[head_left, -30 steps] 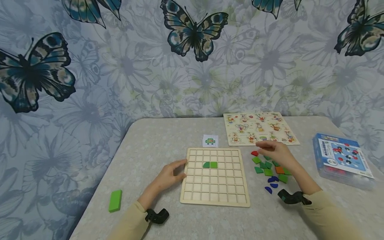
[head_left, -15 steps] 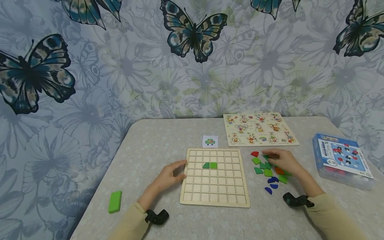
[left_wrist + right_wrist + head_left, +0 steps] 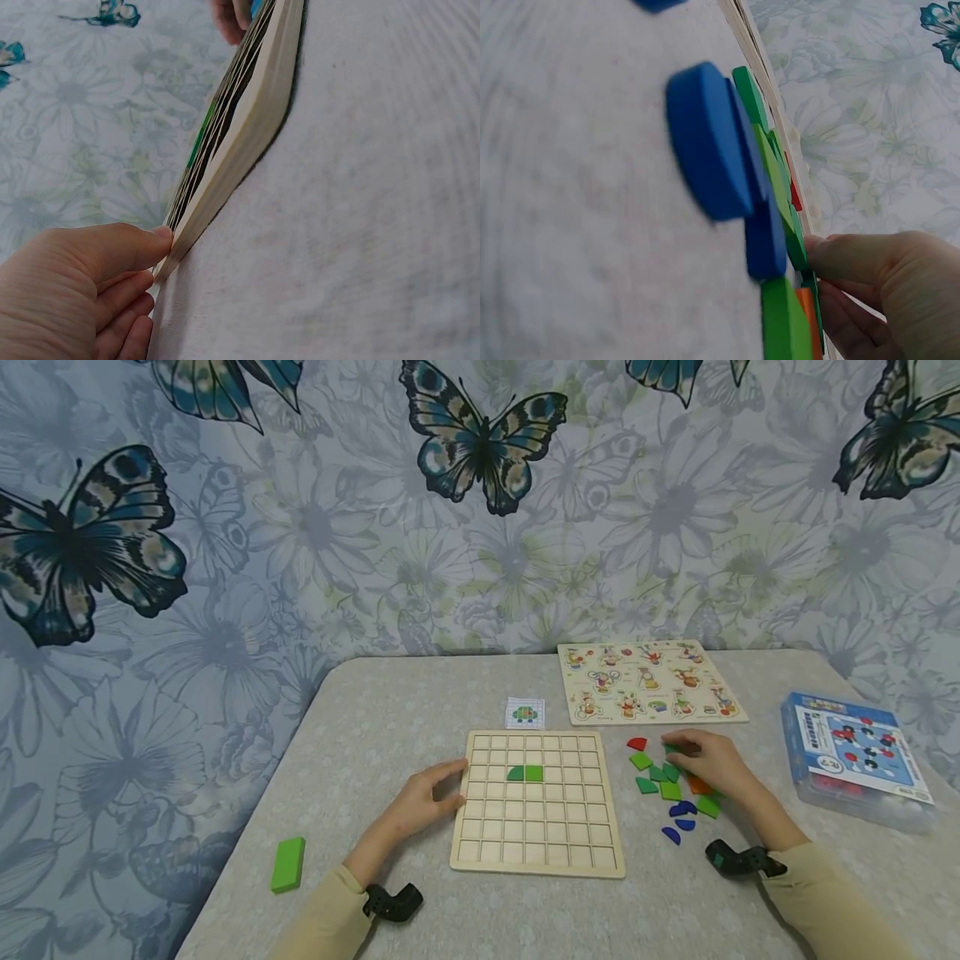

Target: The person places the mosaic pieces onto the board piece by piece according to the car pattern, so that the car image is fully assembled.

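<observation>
Right hand (image 3: 708, 762) pinching green tile (image 3: 670, 749) in loose pile beside grid board (image 3: 537, 802); left hand (image 3: 423, 802) relaxed, steadying board edge. I'm fearing neighbouring tiles scattering across surface (image 3: 390, 710).

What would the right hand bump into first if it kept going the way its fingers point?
The right hand points left, over the loose pieces. Just past its fingertips lies a green piece, with the red piece slightly farther back. It would probably meet the green piece first, then the wooden board, though depth is hard to judge.
</observation>
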`<control>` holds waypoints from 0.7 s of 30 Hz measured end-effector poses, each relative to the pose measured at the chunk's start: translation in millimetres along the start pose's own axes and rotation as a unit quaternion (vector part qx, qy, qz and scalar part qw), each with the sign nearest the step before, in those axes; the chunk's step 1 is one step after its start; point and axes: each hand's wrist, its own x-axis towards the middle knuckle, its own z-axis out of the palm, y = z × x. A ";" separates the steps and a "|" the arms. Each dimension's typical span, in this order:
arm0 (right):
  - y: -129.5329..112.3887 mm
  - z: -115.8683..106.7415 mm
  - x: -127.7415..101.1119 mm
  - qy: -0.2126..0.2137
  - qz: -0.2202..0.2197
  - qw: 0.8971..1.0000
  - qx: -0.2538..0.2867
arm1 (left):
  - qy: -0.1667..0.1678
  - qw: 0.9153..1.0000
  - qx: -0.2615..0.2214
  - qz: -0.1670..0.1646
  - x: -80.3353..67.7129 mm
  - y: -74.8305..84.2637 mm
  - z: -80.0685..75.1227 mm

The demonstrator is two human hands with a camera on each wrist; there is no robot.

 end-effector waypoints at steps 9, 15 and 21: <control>-4.4 -3.4 -0.2 0.003 0.005 1.000 0.013 | 0.000 1.000 -0.001 -0.007 -0.9 1.5 -0.3; -31.7 -8.6 7.2 0.019 0.013 0.999 0.037 | 0.000 1.000 -0.001 -0.009 -1.2 1.6 -0.3; -69.4 -4.5 14.5 0.009 -0.015 0.996 0.084 | 0.001 1.000 -0.001 -0.007 -0.5 0.7 0.4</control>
